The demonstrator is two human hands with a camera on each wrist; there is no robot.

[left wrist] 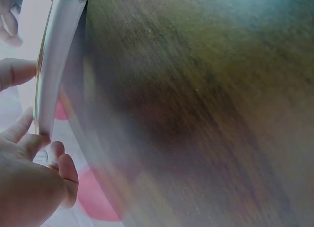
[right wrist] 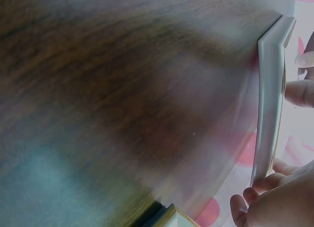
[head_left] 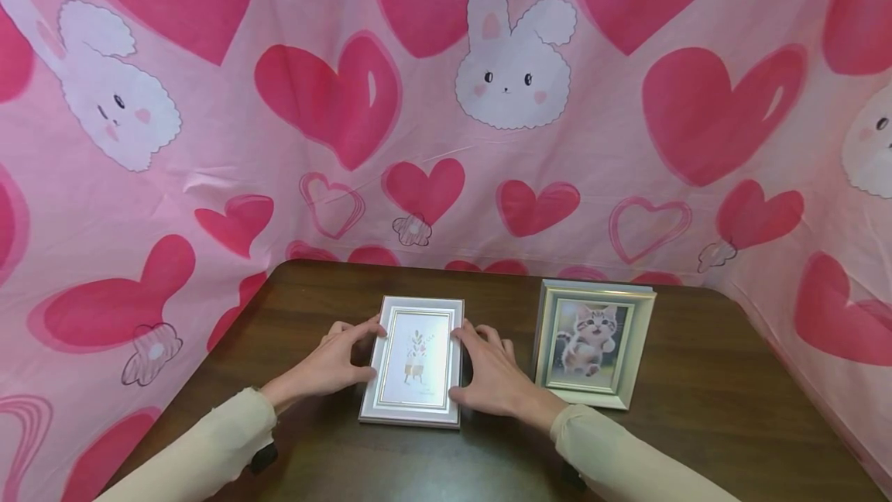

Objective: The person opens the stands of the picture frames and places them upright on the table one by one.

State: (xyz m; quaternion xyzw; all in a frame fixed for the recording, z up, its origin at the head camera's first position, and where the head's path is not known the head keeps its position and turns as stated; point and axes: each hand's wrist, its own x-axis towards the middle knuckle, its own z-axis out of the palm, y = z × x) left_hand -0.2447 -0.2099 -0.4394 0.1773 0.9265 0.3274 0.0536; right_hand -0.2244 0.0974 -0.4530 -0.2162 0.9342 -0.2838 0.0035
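A white picture frame [head_left: 413, 415] with thin gold lines surrounds a print of a small potted plant, a little left of the table's middle. My left hand [head_left: 334, 360] holds it at the left side, thumb low and index finger near the upper corner. On the opposite side, my right hand [head_left: 498, 372] grips the right edge in much the same way. The left wrist view shows the frame's pale side [left wrist: 58, 65] with fingertips on its edge. In the right wrist view, fingers of the right hand [right wrist: 282, 197] curl at the frame's lower end.
A second, cream-and-gold picture frame [head_left: 630, 401] with a kitten photo stands upright to the right of my right hand. The dark wooden table [head_left: 390, 463] reaches back to a pink cloth [head_left: 425, 138] printed with hearts and rabbits, which also hangs on both sides.
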